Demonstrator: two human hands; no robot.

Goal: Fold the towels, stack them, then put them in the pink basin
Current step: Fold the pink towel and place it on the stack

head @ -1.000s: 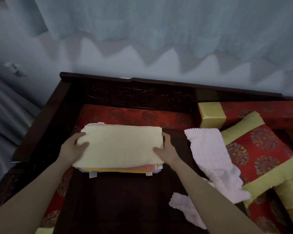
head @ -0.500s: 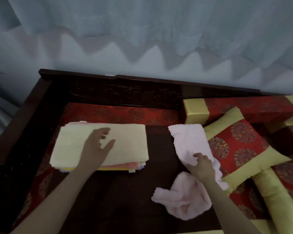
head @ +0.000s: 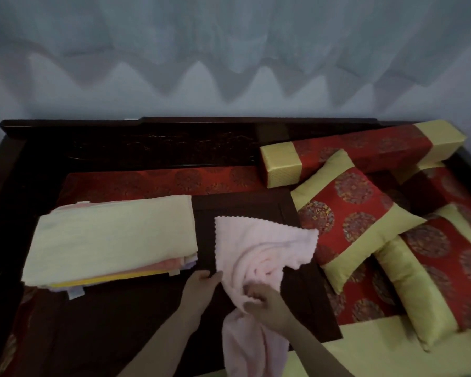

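A stack of folded towels (head: 112, 238), pale yellow on top with pink and yellow layers under it, lies at the left on the dark low table (head: 106, 336). To its right a crumpled pink towel (head: 259, 254) spreads over the table and hangs off the near edge. My left hand (head: 201, 289) pinches the pink towel's left edge. My right hand (head: 267, 302) grips a bunched fold in its middle. No pink basin is in view.
Red and gold cushions (head: 348, 216) and a long bolster (head: 359, 151) crowd the right side. A dark wooden backrest (head: 152, 140) runs along the far edge, with grey curtains (head: 229, 50) behind. A yellow-green cloth (head: 392, 349) lies at the near right.
My left hand left the folded stack and moved right to the pink towel's edge. My right hand pulled the pink towel toward the table's middle and bunched it. The camera view shifted left.
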